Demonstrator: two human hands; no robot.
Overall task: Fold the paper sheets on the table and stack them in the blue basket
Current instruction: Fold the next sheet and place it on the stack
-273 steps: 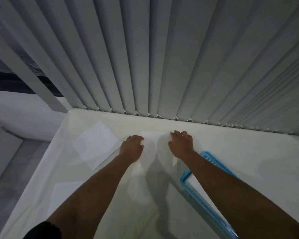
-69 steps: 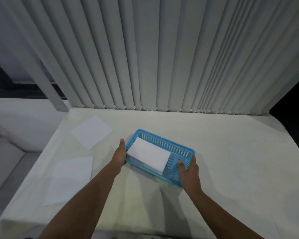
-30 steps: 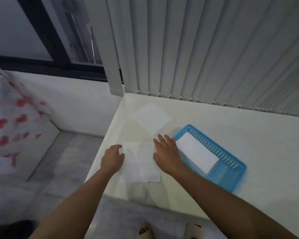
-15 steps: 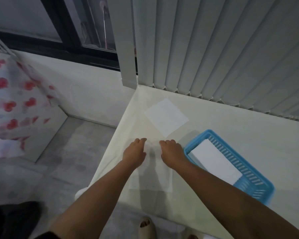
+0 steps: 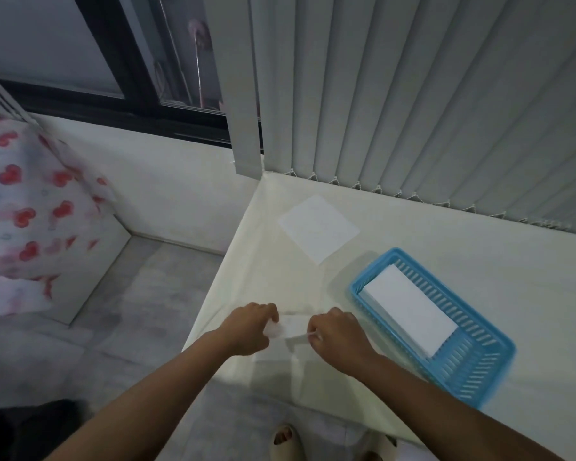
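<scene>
Fingers (image 5: 270,313) | left hand (image 5: 246,329), right hand (image 5: 338,339) pinch paper sheet (image 5: 293,327) | white, far edge lifted

Vertical blinds (image 5: 413,94) hang at the back, heart-printed cloth (image 5: 24,221) at left.

blue basket (image 5: 473,367) crowds the right; flat sheet (image 5: 318,227) lies ahead

Vertical blinds (image 5: 413,94): pale grey slats, hanging to the table's far edge.
Window (image 5: 90,54): dark frame, uncovered at left; a pole with a pink head (image 5: 198,34) shows behind the pane.
Wall (image 5: 167,194): white, below the sill.
Floor (image 5: 140,311): grey tiles.
Table (image 5: 479,261): cream covering.
Cloth (image 5: 24,211): white with red hearts, at far left.
Light: dim.
</scene>
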